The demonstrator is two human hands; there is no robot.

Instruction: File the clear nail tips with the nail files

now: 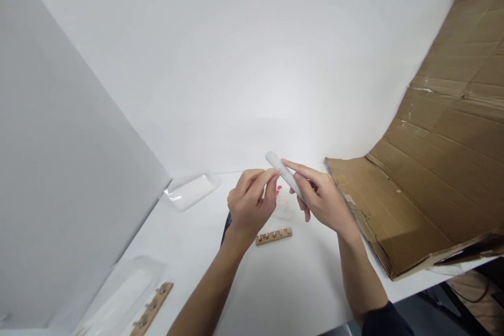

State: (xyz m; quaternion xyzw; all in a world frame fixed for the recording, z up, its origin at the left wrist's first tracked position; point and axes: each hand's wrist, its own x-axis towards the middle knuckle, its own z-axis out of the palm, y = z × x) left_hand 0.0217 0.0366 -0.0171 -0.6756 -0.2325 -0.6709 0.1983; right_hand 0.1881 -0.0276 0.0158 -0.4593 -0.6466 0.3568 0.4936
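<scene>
- Right hand (321,194) is holding the white stick (287,174) on a slant, thumb on one side, fingers on the other; stick is sitting in mid-air above the tabletop (283,289).
- Left hand (254,199) is bringing thumb & index tips close together, narrow, at the stick's left side; can't tell if anything small is being pinched btwn them.
- Below, a wooden strip w/ pegs (274,237) is lying btwn the forearms; another peg strip (151,311) is lying near left.
- Clear packaging (192,191) is lying far left; cardboard (425,184) is standing at right.
- Progress: prob. mid-job, as both hands are working at the stick & it isn't set down; what's finished or remaining isn't showing, so can't say more.
</scene>
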